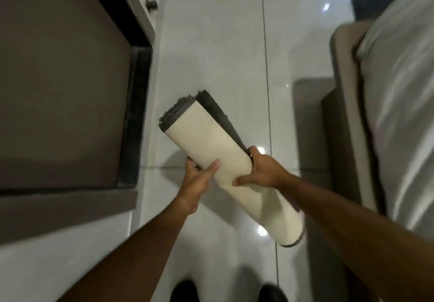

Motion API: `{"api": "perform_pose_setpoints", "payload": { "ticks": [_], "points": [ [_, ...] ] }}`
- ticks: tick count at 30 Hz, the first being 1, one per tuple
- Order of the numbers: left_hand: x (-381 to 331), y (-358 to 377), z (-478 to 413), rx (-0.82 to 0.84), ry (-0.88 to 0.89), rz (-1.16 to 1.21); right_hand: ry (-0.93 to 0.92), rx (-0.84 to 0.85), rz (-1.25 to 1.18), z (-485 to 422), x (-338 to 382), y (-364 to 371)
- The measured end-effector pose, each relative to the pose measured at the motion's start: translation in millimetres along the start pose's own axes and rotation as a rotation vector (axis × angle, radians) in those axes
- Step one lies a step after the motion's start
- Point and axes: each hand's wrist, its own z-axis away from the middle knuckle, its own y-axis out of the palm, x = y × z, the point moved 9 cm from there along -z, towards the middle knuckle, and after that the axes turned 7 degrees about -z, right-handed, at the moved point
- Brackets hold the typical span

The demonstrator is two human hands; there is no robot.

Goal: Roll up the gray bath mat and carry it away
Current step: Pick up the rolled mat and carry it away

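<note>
The gray bath mat (206,135) is rolled into a tube, its cream backing outside and dark gray pile showing at the far end and along one loose edge. It is held off the white tiled floor, slanting from upper left to lower right. My left hand (199,179) grips the roll from the left, thumb across the backing. My right hand (260,170) clasps it from the right, fingers wrapped over the top near the loose gray flap.
A brown cabinet top (61,85) with a dark edge fills the left. A bed with pale bedding (399,90) and a taupe frame (342,95) stands on the right. Glossy floor tiles (216,43) run between them. My dark shoes (185,290) show at the bottom.
</note>
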Motion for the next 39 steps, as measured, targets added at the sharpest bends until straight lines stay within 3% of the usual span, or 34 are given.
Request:
{"api": "perform_pose_setpoints", "payload": {
  "ticks": [9, 17, 23, 30, 39],
  "points": [
    [-314.4, 2.9, -80.0, 0.074, 0.281, -0.155, -0.229, -0.124, -0.065, -65.4, 239.8, -220.3],
    [-505.0, -4.1, -212.3, 0.150, 0.389, -0.294, -0.339, -0.226, -0.122, -198.8, 376.8, -356.3],
    [-584.9, -15.1, -304.2, 0.104, 0.370, -0.269, -0.351, -0.281, -0.075, -291.3, 429.7, -424.0],
    [-669.5, -25.8, -444.7, 0.058, 0.302, -0.228, -0.330, -0.196, -0.039, -437.8, 477.3, -496.2],
    [-752.9, -67.7, -602.1, 0.060, 0.356, -0.160, -0.327, -0.088, -0.078, -619.0, 548.2, -541.7]
  ]
}}
